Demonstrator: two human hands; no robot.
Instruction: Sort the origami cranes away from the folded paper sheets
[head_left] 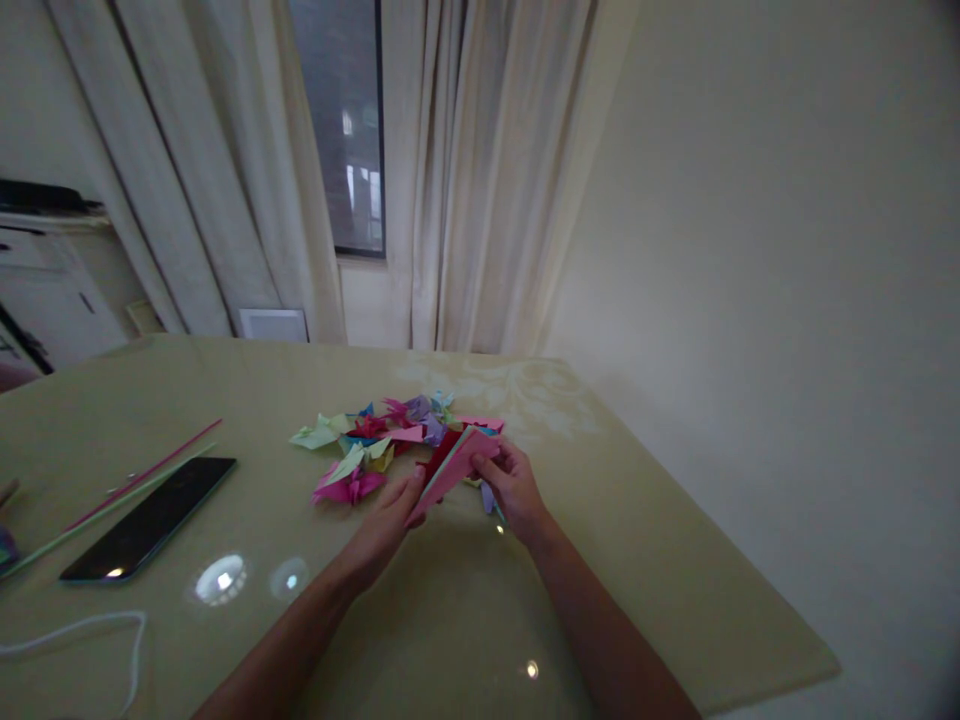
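Note:
Both hands hold a small stack of coloured paper sheets (452, 466), pink on top, tilted above the table. My left hand (386, 525) pinches its near lower corner. My right hand (512, 487) grips its right edge, fingers curled. Just beyond lies a pile of folded origami pieces (375, 440) in pink, green, blue and purple.
A dark phone (150, 518) lies face up at the left on the pale green table (637, 560). Pink and green thin sticks (142, 478) lie beside it, and a white cable (112, 630) curls at the near left. Curtains and a window stand behind; a wall is close on the right.

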